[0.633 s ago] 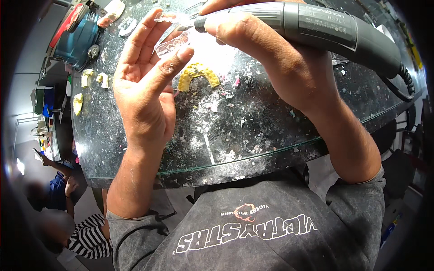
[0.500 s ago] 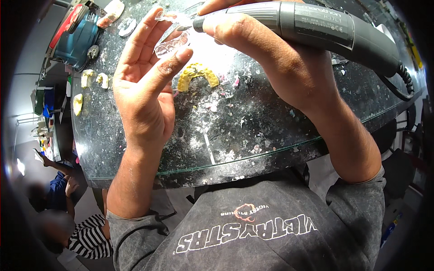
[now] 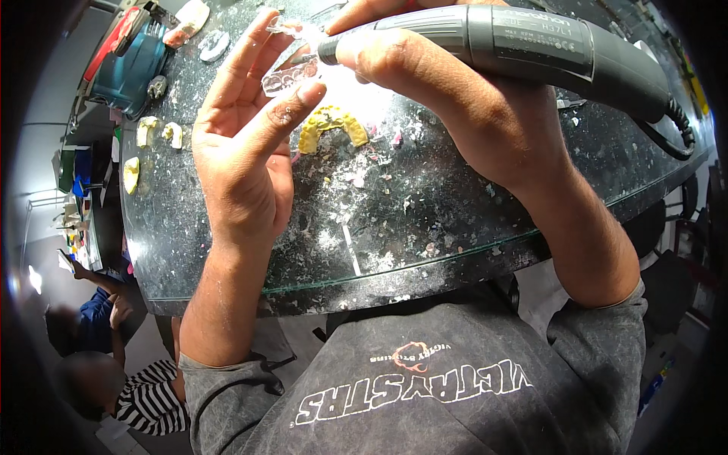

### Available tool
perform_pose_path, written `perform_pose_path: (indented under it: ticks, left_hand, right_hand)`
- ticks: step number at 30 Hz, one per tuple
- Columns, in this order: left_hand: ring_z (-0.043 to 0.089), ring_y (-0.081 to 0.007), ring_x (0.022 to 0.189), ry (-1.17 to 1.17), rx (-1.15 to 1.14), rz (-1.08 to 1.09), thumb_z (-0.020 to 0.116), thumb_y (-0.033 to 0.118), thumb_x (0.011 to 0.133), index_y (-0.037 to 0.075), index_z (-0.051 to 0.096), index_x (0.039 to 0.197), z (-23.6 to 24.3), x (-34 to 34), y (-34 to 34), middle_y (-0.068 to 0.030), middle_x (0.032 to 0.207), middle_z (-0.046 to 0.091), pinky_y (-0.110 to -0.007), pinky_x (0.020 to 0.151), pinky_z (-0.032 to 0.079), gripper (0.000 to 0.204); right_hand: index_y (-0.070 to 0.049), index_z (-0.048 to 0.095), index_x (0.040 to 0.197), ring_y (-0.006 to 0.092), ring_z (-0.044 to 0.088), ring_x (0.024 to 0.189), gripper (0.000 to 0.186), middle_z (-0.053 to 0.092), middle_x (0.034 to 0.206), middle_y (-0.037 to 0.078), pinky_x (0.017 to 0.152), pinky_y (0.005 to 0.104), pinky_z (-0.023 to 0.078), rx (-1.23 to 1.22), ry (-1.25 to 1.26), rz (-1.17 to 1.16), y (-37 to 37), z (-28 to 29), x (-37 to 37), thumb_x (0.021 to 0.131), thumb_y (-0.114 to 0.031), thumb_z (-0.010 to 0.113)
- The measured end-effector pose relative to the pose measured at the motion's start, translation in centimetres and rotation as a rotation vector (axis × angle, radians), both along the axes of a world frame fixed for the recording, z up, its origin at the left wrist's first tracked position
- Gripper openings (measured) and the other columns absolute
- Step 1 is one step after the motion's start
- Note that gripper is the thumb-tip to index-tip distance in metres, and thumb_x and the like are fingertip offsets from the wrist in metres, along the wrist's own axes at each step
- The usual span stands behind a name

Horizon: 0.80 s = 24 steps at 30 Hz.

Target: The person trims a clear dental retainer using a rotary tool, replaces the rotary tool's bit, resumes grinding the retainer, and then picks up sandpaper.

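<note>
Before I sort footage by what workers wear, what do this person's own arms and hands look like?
The left hand and right hand are bare: no glove or watch shows. The forearms are bare too, below short, faded dark-grey sleeves with a mottled look. Small specks mark the left thumb.

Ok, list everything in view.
Shell: 1, clear, arch-shaped, upper centre
Handpiece: 1, dark grey, upper right
Cable: 1, black, handpiece's rear
Arch-shaped model: 1, yellow, on table
Small casts: 3, pale yellow, table's left
Larger cast: 1, white and pink, upper left
Flat piece: 1, white, near larger cast
Container: 1, teal, upper left
Long item: 1, red, beside container
Lump: 1, grey, beside container
Table: 1, dark, strewn with pale debris, centre
Other people: 2, one in blue, one striped, lower left
Background clutter: uncounted, mixed colours, both sides
Shirt: 1, dark grey, lower centre
Left hand: 1, bare, holding shell
Right hand: 1, bare, gripping handpiece
</note>
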State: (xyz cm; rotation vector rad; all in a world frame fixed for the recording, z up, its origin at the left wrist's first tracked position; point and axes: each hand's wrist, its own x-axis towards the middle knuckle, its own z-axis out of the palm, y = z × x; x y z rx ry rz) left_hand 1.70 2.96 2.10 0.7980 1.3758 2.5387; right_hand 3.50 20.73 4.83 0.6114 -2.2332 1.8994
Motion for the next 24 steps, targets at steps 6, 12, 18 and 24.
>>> perform_pose_path:
  ticks: [6, 12, 18, 24]
  left_hand:
    - [0.055, -0.0252, 0.118, -0.067, -0.166, 0.283, 0.068, -0.011, 0.077, -0.004, 0.046, 0.134, -1.1, -0.8, -0.9, -0.0186, 0.129, 0.053, -0.037, 0.098, 0.050, 0.062]
    - [0.053, -0.0258, 0.119, -0.115, -0.114, 0.274, 0.070, -0.011, 0.076, -0.004, 0.045, 0.132, -1.6, -1.0, -1.6, -0.0177, 0.127, 0.053, -0.037, 0.100, 0.049, 0.062]
    - [0.054, -0.0260, 0.118, -0.110, -0.146, 0.305, 0.071, -0.009, 0.076, -0.004, 0.044, 0.130, -1.7, -0.8, -1.3, -0.0176, 0.126, 0.052, -0.037, 0.101, 0.048, 0.061]
    - [0.054, -0.0263, 0.118, -0.086, -0.169, 0.383, 0.072, -0.009, 0.077, -0.006, 0.042, 0.130, -1.6, -0.5, -0.9, -0.0184, 0.124, 0.052, -0.036, 0.101, 0.048, 0.060]
  right_hand:
    - [0.006, 0.059, 0.100, 0.0140, 0.063, 0.075, 0.023, 0.066, 0.087, 0.011, 0.069, 0.0276, 0.052, -0.244, -0.063, 0.172, -0.2, 0.0, -1.2, 0.091, -0.015, 0.064]
    - [0.007, 0.058, 0.103, 0.0160, 0.064, 0.087, 0.022, 0.065, 0.094, 0.013, 0.079, 0.0282, 0.051, 0.046, 0.010, 0.024, 0.0, 1.0, 0.3, 0.090, -0.011, 0.061]
    - [0.001, 0.058, 0.106, 0.0143, 0.062, 0.093, 0.031, 0.065, 0.099, 0.012, 0.081, 0.0264, 0.050, -0.252, -0.324, 0.160, -0.2, 0.0, -0.8, 0.085, -0.016, 0.072]
    - [0.000, 0.058, 0.107, 0.0130, 0.061, 0.091, 0.030, 0.064, 0.099, 0.010, 0.077, 0.0250, 0.050, -0.161, -0.314, 0.024, -1.1, -0.1, 0.1, 0.085, -0.014, 0.073]
